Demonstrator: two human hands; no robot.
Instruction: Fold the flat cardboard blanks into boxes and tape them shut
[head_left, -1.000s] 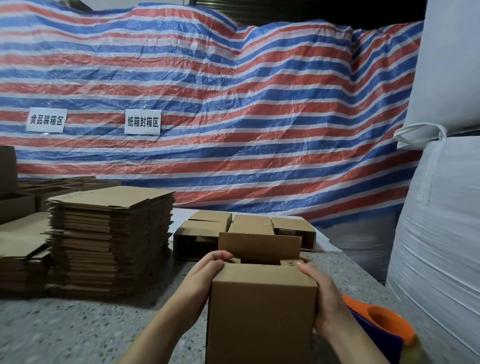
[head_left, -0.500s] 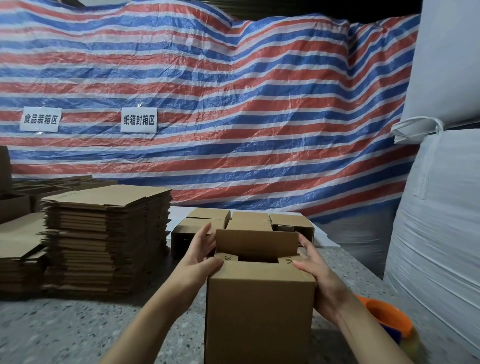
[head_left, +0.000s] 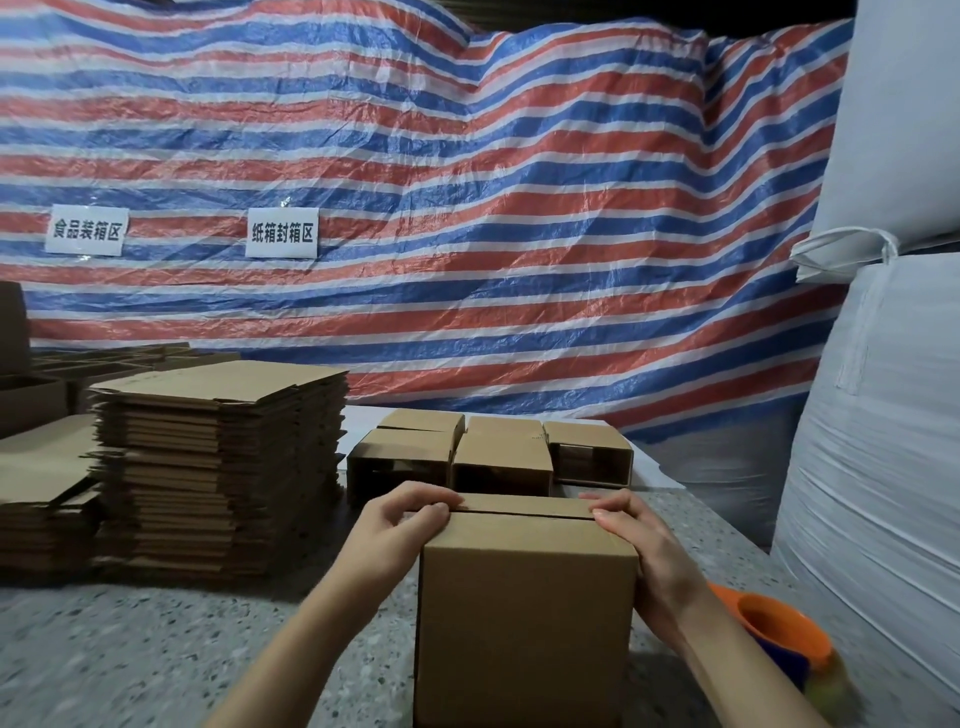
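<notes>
The box (head_left: 524, 618) stands at the desk's near edge with a hand at each top corner, left hand (head_left: 397, 530) and right hand (head_left: 647, 551), blocking the middle. To its left a bare stretch of desk (head_left: 130, 649) runs along the near edge up to the tall stack of flat cardboard (head_left: 218, 467), which walls off the left side. Behind the box, finished boxes (head_left: 488, 457) crowd the far edge, leaving only a narrow gap. On the right an orange tape dispenser (head_left: 779, 634) sits close beside the box, and white sacks (head_left: 878, 467) close off the desk's right edge.
</notes>
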